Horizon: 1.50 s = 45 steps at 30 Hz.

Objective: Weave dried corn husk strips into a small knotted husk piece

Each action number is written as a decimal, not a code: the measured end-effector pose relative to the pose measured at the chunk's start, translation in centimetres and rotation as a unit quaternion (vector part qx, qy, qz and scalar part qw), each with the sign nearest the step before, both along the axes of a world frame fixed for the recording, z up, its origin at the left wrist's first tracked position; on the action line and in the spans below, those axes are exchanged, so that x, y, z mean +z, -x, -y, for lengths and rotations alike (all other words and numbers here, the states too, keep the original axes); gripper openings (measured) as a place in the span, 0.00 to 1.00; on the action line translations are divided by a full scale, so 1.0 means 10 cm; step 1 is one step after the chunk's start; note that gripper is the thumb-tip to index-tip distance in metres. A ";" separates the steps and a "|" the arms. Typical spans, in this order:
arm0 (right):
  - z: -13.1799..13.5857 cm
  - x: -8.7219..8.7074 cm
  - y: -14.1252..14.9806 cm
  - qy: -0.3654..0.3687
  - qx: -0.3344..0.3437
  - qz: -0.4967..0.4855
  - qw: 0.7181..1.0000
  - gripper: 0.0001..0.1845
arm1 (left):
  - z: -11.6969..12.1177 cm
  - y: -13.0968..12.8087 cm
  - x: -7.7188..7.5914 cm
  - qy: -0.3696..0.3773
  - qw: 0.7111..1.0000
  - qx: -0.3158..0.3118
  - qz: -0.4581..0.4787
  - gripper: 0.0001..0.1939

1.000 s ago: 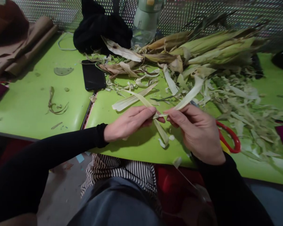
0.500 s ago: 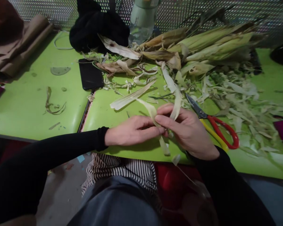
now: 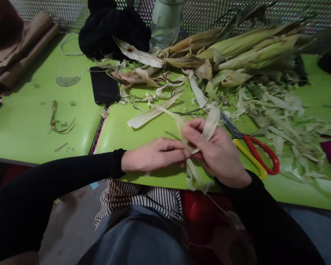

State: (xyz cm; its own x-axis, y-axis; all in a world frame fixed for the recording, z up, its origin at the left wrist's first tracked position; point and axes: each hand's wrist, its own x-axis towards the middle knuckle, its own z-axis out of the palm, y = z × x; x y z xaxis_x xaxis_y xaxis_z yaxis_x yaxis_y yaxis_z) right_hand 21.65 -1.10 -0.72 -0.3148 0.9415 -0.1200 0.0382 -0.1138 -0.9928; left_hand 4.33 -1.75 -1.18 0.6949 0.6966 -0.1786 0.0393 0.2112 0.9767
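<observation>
My left hand [image 3: 157, 154] pinches a pale corn husk strip [image 3: 193, 175] between thumb and fingers, close to the table's near edge. Directly beside it, my right hand [image 3: 216, 156] is closed on the same bundle of husk, its fingertips nearly meeting the left ones. One pale strip end rises through the right fingers, another runs up and away to the left, and a crumpled end hangs below both hands. A flat husk piece [image 3: 151, 113] lies just beyond the left hand. Scissors [image 3: 249, 143] with one red and one yellow handle rest right of my right hand.
Whole corn husks [image 3: 253, 48] are heaped at the back, with many shreds [image 3: 287, 121] to the right. A black phone [image 3: 105, 85], a protractor [image 3: 68, 81], a bottle [image 3: 167, 24], black cloth [image 3: 114, 35] and brown paper [image 3: 24, 55] lie on the green table [image 3: 24, 136].
The husk end above my right hand has swung right and turned its broad side up. The lower end has bunched and hangs farther down. Both hands keep nearly the same place.
</observation>
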 end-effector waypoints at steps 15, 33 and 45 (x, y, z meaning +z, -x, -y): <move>-0.07 0.03 -0.21 -0.154 -0.048 0.118 0.980 0.15 | -0.16 0.07 -0.01 -0.011 0.983 0.169 0.076 0.07; -0.05 0.09 -0.23 -0.082 0.038 0.123 0.988 0.07 | -0.14 0.10 -0.09 -0.189 0.971 0.137 -0.044 0.07; -0.02 0.03 -0.13 -0.151 0.007 0.147 0.977 0.12 | -0.12 0.05 -0.02 0.051 0.981 0.168 0.083 0.07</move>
State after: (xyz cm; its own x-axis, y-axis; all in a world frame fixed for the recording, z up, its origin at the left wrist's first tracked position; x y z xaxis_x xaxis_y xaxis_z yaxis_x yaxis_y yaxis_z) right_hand 22.92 -0.90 -0.43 -0.3221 0.9436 0.0765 0.3259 0.1864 -0.9269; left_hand 3.87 -0.58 -1.37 0.4544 0.8757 -0.1633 -0.2067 0.2819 0.9369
